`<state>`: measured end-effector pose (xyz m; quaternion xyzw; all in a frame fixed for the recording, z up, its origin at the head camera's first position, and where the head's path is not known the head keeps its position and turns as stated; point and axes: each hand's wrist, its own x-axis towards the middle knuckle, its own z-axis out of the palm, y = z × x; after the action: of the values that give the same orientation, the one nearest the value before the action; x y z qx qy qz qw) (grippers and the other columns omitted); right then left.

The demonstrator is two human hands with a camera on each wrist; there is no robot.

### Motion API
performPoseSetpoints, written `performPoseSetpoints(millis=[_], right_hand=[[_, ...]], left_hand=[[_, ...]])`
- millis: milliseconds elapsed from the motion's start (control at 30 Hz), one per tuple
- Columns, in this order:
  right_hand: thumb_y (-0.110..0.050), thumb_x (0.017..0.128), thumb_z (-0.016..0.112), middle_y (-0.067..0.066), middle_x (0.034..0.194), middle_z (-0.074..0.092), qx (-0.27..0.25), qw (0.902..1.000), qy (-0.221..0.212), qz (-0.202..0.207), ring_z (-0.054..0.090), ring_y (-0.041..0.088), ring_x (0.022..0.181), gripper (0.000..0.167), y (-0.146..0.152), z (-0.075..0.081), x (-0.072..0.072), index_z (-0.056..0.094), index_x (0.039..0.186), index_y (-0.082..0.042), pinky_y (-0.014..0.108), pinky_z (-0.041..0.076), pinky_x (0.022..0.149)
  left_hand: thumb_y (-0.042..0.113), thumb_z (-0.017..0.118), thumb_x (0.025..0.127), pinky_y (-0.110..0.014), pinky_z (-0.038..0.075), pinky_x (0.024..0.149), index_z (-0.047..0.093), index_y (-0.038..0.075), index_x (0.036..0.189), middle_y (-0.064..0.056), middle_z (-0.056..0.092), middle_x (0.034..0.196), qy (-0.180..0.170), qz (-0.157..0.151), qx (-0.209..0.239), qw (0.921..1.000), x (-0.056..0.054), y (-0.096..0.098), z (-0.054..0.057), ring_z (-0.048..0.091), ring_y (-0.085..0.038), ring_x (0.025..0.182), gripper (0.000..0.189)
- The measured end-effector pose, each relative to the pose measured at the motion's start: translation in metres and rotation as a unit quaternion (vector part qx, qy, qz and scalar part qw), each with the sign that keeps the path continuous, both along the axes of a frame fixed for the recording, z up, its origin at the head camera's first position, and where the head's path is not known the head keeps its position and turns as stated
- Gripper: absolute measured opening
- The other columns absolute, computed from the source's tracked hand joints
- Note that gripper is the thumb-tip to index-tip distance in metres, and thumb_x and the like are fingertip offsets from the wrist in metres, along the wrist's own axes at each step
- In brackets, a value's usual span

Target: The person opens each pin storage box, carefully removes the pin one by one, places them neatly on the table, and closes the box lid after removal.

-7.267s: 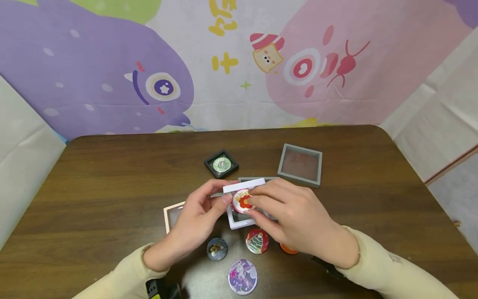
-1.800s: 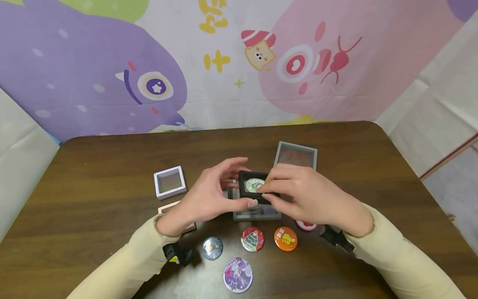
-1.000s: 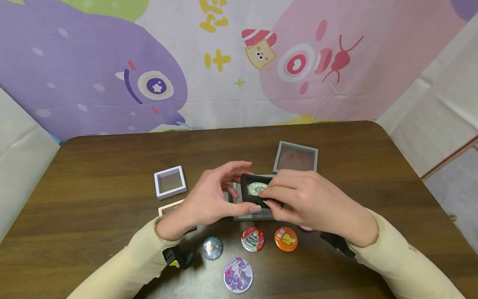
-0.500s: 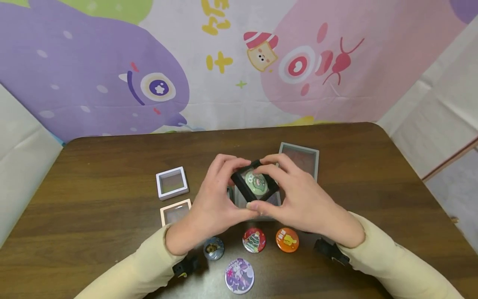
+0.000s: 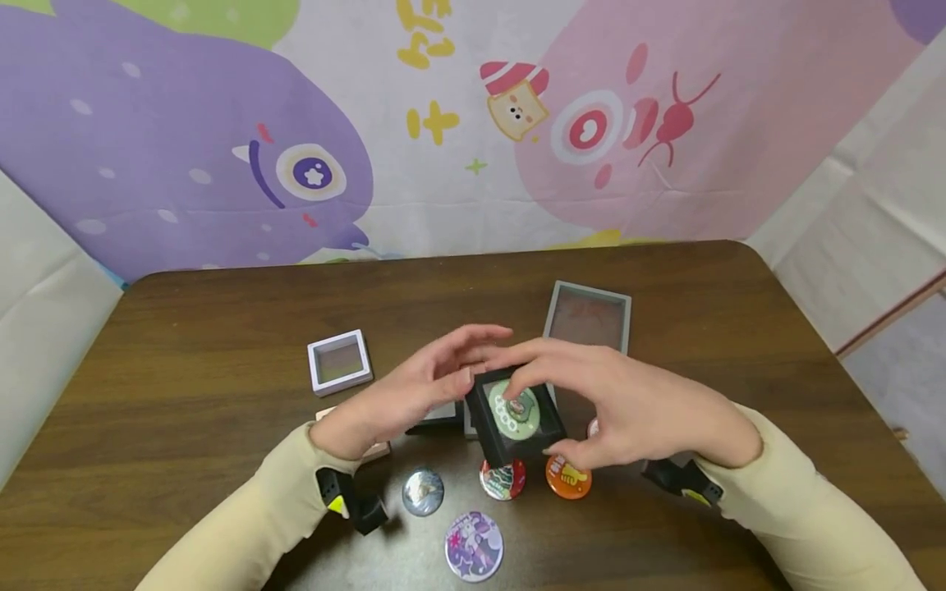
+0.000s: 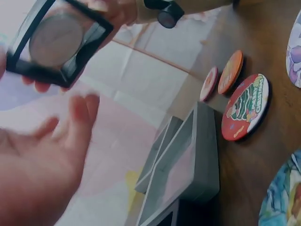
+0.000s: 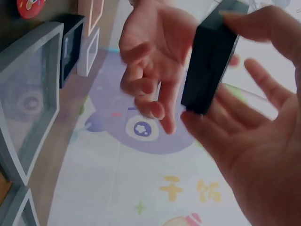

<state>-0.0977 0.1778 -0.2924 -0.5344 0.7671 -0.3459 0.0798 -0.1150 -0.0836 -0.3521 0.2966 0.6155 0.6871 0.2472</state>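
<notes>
My right hand (image 5: 628,402) holds a small black display frame (image 5: 517,454) above the table, thumb at its near edge and fingers at the far side. Behind the frame's clear film sits a round green badge (image 5: 510,420); one right fingertip overlaps it. In the right wrist view the black frame (image 7: 209,61) shows edge-on between thumb and fingers. My left hand (image 5: 414,394) is just left of the frame, its thumb tip right at the corner. In the right wrist view the left hand (image 7: 157,47) has loosely bent fingers, not wrapped round the frame.
A white frame (image 5: 339,390) and a partly hidden peach frame (image 5: 378,450) lie left. A grey frame (image 5: 627,328) lies at back right; another grey frame (image 6: 207,155) is under the hands. Tree (image 5: 502,483), orange (image 5: 569,480), blue (image 5: 423,492) and purple (image 5: 474,546) badges lie in front.
Earlier both hands held a white frame with a flower badge; that frame now lies left. Half a second ago both hands gripped the black frame; the left has loosened, and the frame is lower and turned.
</notes>
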Motion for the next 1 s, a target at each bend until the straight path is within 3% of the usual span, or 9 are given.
performPoseSetpoints(millis=[100,167,233,367,467,533,733,1000], right_hand=[[-0.003,0.077,0.078,-0.003,0.147,0.048,-0.004,0.9988,-0.031,0.039,0.050,0.016,0.124,0.055,0.001,0.003,0.001,0.054,0.123,-0.022,0.027,0.050,0.087],[-0.003,0.079,0.077,-0.003,0.147,0.048,-0.002,0.9977,-0.034,0.059,0.049,0.017,0.128,0.055,0.001,0.005,0.001,0.054,0.125,-0.023,0.033,0.047,0.097],[-0.005,0.081,0.078,-0.001,0.148,0.047,0.003,0.9976,-0.027,0.065,0.047,0.018,0.132,0.057,0.003,0.006,0.001,0.054,0.131,-0.022,0.033,0.045,0.100],[-0.013,0.086,0.078,0.000,0.144,0.052,-0.008,0.9990,0.042,0.015,0.048,0.017,0.131,0.055,0.007,0.008,-0.002,0.058,0.136,-0.016,0.032,0.041,0.105],[-0.017,0.088,0.077,-0.003,0.128,0.061,-0.027,0.9939,0.098,-0.042,0.055,0.013,0.116,0.042,0.007,0.005,-0.002,0.065,0.128,-0.014,0.026,0.046,0.097],[-0.016,0.088,0.076,-0.004,0.116,0.065,-0.039,0.9893,0.129,-0.057,0.058,0.010,0.104,0.033,0.003,0.002,-0.001,0.069,0.121,-0.013,0.022,0.048,0.088],[-0.005,0.081,0.076,-0.004,0.098,0.066,-0.059,0.9774,0.198,-0.045,0.057,0.007,0.084,0.033,-0.006,-0.007,0.002,0.070,0.113,-0.014,0.021,0.050,0.071],[0.002,0.078,0.071,-0.004,0.091,0.063,-0.051,0.9680,0.237,-0.063,0.056,0.010,0.079,0.028,-0.013,-0.008,0.007,0.067,0.101,-0.014,0.023,0.050,0.068]], left_hand=[[0.051,0.079,0.081,-0.038,0.046,0.102,0.031,-0.007,0.150,-0.021,0.048,0.145,-0.044,-0.084,0.046,0.9945,0.000,-0.001,-0.002,0.054,-0.023,0.126,0.102],[0.041,0.085,0.077,-0.034,0.049,0.098,0.031,-0.012,0.148,-0.022,0.050,0.142,-0.058,-0.110,0.062,0.9904,0.001,0.000,-0.002,0.058,-0.022,0.120,0.104],[0.033,0.089,0.075,-0.033,0.052,0.093,0.033,-0.014,0.146,-0.021,0.053,0.138,-0.054,-0.114,0.063,0.9901,0.003,0.001,-0.001,0.061,-0.021,0.114,0.102],[0.017,0.088,0.077,-0.039,0.055,0.087,0.041,-0.009,0.141,-0.019,0.056,0.130,-0.031,-0.074,0.050,0.9955,0.006,0.007,0.000,0.066,-0.028,0.108,0.084],[0.005,0.086,0.077,-0.043,0.056,0.086,0.043,-0.005,0.138,-0.020,0.058,0.130,-0.023,-0.033,0.040,0.9984,0.009,0.011,0.001,0.067,-0.034,0.106,0.075],[-0.002,0.084,0.076,-0.043,0.055,0.088,0.042,-0.004,0.138,-0.022,0.058,0.130,-0.027,-0.007,0.031,0.9991,0.011,0.013,0.002,0.067,-0.034,0.106,0.075],[-0.010,0.083,0.072,-0.040,0.052,0.094,0.039,-0.004,0.137,-0.021,0.055,0.131,-0.040,0.059,0.017,0.9973,0.012,0.019,-0.001,0.064,-0.029,0.113,0.078],[-0.006,0.086,0.069,-0.038,0.052,0.094,0.040,-0.006,0.135,-0.022,0.058,0.127,-0.032,0.103,0.016,0.9941,0.012,0.023,-0.006,0.063,-0.027,0.111,0.080]])
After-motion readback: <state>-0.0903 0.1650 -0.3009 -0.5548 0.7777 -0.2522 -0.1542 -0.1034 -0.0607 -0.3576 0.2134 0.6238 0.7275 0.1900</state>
